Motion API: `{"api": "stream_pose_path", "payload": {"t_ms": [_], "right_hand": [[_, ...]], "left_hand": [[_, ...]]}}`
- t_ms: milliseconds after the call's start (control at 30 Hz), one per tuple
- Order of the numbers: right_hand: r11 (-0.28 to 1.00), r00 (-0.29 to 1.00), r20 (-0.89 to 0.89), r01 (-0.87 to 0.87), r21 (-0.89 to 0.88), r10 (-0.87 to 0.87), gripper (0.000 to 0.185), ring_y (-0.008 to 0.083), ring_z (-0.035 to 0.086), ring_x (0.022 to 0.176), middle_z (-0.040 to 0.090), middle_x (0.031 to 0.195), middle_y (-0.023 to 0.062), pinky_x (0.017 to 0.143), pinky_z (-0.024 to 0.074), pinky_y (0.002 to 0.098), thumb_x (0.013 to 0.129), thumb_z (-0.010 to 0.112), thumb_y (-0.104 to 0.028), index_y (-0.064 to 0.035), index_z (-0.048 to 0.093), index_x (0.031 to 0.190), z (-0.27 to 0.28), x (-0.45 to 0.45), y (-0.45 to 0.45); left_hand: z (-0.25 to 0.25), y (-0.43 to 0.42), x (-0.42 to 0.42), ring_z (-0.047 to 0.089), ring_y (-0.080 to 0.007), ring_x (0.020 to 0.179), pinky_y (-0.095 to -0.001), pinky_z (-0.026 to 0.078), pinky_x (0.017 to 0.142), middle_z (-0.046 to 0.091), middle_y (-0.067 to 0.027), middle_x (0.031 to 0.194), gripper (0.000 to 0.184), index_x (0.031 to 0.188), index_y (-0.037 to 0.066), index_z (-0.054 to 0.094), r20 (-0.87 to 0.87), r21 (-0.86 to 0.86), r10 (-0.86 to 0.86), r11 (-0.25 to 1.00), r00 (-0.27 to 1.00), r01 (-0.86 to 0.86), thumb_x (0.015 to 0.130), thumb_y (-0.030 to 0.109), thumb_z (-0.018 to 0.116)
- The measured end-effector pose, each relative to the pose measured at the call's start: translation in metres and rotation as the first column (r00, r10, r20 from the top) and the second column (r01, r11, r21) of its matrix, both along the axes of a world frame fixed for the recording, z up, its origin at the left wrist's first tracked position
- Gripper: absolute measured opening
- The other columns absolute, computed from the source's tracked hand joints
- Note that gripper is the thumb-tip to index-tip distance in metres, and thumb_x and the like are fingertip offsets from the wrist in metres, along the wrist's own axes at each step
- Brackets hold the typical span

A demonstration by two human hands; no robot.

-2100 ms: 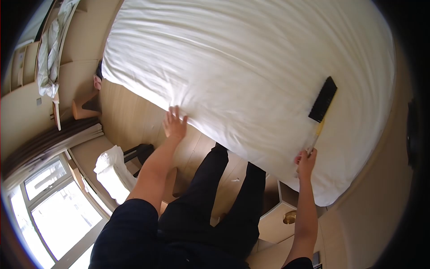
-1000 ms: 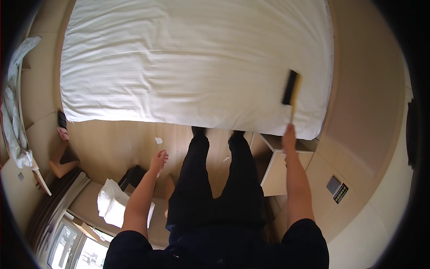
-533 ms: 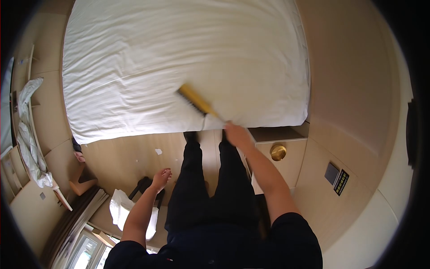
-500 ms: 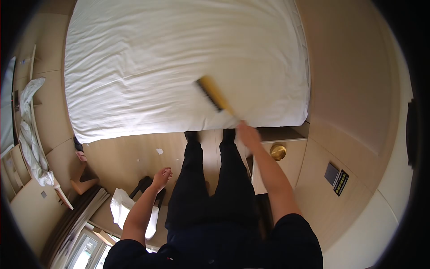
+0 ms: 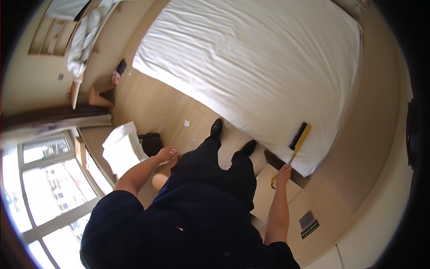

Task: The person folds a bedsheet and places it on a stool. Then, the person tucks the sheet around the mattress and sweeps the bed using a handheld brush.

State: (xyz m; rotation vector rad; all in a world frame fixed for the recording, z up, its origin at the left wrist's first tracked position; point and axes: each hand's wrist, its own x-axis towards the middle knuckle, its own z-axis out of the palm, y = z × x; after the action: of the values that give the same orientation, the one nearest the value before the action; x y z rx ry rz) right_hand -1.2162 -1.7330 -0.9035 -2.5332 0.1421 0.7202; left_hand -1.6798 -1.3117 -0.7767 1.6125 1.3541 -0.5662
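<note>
A brush [image 5: 303, 138] with a yellow back and dark bristles is in my right hand [image 5: 283, 175], whose fingers are wrapped round its handle. Its head lies over the near right corner of the bed's white sheet [image 5: 251, 71]; whether the bristles touch the cloth I cannot tell. My left hand [image 5: 167, 154] hangs to the left of my legs with its fingers curled in and nothing visible in them. Nearest to it are a dark chair part and a white cloth bundle [image 5: 123, 148].
A nightstand [image 5: 273, 193] with a round gold object stands beside the bed's near right corner. White scraps [image 5: 187, 123] lie on the wooden floor. A brown bin-like object [image 5: 101, 96] sits by the left wall, below crumpled white bedding [image 5: 85, 40]. Windows [image 5: 53, 188] are at lower left.
My view has turned, so the bed now appears tilted toward the upper right. The brush has moved from the middle of the near edge to the right corner, still in my right hand.
</note>
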Motion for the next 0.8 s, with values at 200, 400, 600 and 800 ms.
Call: {"api": "stream_pose_path", "payload": {"t_ms": [200, 400, 600, 800], "right_hand": [[0.951, 0.951, -0.008, -0.309, -0.019, 0.309, 0.043, 0.0491, 0.06, 0.105, 0.063, 0.112, 0.0315, 0.091, 0.047, 0.0517, 0.099, 0.046, -0.033, 0.0041, 0.053, 0.119, 0.024, -0.022, 0.082], [0.989, 0.982, 0.13, -0.132, -0.061, 0.139, 0.045, 0.0501, 0.06, 0.104, 0.062, 0.113, 0.0335, 0.093, 0.0465, 0.0522, 0.1, 0.044, -0.033, 0.0086, 0.051, 0.116, -0.015, -0.013, 0.154], [0.993, 1.0, 0.006, -0.019, -0.114, 0.02, 0.036, 0.0469, 0.065, 0.098, 0.062, 0.11, 0.0349, 0.085, 0.0529, 0.0533, 0.1, 0.042, -0.027, 0.0068, 0.046, 0.112, -0.125, -0.067, 0.305], [0.739, 0.734, 0.179, -0.672, 0.053, 0.655, 0.026, 0.0497, 0.063, 0.098, 0.063, 0.107, 0.0334, 0.086, 0.0506, 0.0561, 0.098, 0.043, -0.017, 0.0046, 0.042, 0.113, -0.17, -0.389, 0.63]], "left_hand": [[0.028, -0.036, -0.095, 0.068, -0.0181, 0.081, -0.0323, 0.053, 0.078, 0.072, -0.0075, 0.087, 0.032, 0.105, 0.007, 0.07, -0.035, 0.017, 0.244, 0.97, 0.969, -0.244, 0.093, 0.034, 0.059], [0.008, -0.083, -0.219, 0.068, -0.0268, 0.089, -0.0375, 0.052, 0.081, 0.072, -0.0099, 0.092, 0.033, 0.102, 0.011, 0.07, -0.057, -0.049, 0.234, 0.97, 0.971, -0.237, 0.092, 0.039, 0.055], [-0.024, -0.099, -0.33, 0.068, -0.0317, 0.096, -0.0414, 0.051, 0.085, 0.07, -0.0175, 0.097, 0.032, 0.108, 0.006, 0.067, -0.122, -0.034, 0.309, 0.948, 0.943, -0.315, 0.092, 0.03, 0.055], [0.013, -0.082, -0.401, 0.07, -0.023, 0.092, -0.0361, 0.054, 0.084, 0.072, -0.0133, 0.098, 0.031, 0.116, 0.004, 0.067, -0.139, -0.085, 0.729, 0.665, 0.67, -0.742, 0.095, 0.024, 0.055]]}}
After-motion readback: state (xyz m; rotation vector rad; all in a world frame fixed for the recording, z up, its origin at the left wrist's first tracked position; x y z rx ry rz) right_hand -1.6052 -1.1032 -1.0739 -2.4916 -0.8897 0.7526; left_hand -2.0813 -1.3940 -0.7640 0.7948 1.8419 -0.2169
